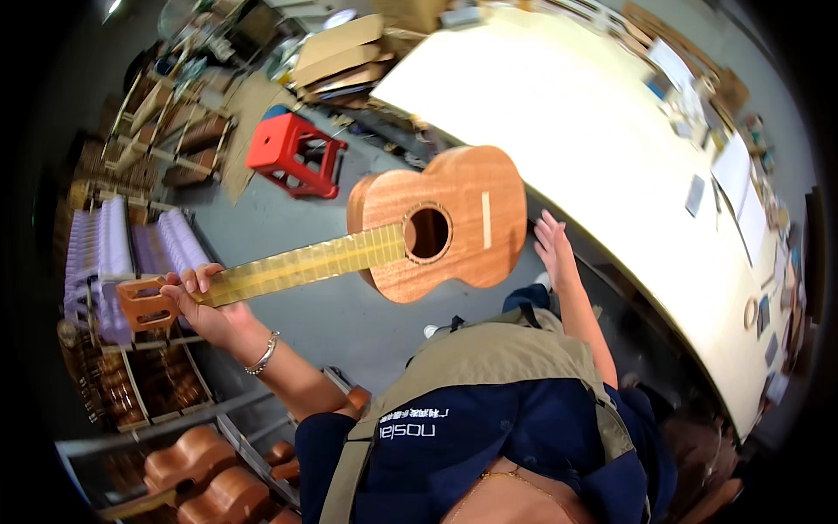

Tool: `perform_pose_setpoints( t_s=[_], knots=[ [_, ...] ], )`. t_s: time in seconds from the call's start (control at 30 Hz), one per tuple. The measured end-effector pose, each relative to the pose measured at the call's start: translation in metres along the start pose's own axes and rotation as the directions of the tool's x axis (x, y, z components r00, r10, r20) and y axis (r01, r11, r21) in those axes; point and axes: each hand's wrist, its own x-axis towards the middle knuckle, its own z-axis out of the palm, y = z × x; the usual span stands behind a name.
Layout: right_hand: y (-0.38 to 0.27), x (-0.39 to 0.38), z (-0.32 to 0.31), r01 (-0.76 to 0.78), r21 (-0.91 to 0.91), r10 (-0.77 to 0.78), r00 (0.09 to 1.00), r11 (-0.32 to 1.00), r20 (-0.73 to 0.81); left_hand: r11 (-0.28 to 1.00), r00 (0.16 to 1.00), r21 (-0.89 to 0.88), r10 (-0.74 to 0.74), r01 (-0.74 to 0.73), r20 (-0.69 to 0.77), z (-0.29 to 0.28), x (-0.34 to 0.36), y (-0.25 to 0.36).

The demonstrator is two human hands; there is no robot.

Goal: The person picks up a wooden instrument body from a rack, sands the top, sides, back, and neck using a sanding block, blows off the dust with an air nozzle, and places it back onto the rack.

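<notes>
A small brown wooden ukulele (463, 262) without strings is held up in front of me, tilted, its face showing. It has a round soundhole and a pale strip where a bridge sits. Yellowish tape covers the fretboard (314, 262). My left hand (216, 316) is wrapped round the neck just beside the slotted headstock (144, 304). Off the lower end of the body, my right hand (552, 244) has its fingers stretched out and holds nothing. A gap shows between it and the wood.
A long pale worktable (559, 105) curves along the right, with papers and tools at its far edge. A red stool (292, 153) stands ahead left, near stacked cardboard (340, 57). Purple racks (100, 249) and a rack of ukulele bodies (196, 458) line the left.
</notes>
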Motion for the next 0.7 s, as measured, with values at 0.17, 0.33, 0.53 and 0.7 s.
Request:
perform_pose_setpoints(
  t_s=[0.17, 0.33, 0.53, 0.7],
  knots=[
    [-0.06, 0.024, -0.07, 0.192, 0.243, -0.177, 0.981, 0.951, -0.082, 0.955, 0.971, -0.189, -0.214, 0.23, 0.105, 0.093, -0.014, -0.088],
    [-0.09, 0.035, -0.129, 0.194, 0.393, -0.135, 0.976, 0.899, -0.173, 0.945, 0.964, -0.199, -0.241, 0.26, 0.113, 0.172, -0.04, -0.167],
    [-0.107, 0.037, -0.132, 0.231, 0.533, -0.122, 0.965, 0.814, -0.233, 0.92, 0.904, 0.08, -0.392, 0.384, 0.168, 0.231, -0.114, -0.273],
    [-0.107, 0.04, -0.139, 0.352, 0.558, -0.221, 0.931, 0.751, -0.291, 0.857, 0.846, -0.064, -0.488, 0.511, 0.214, 0.229, -0.092, -0.318]
  ],
)
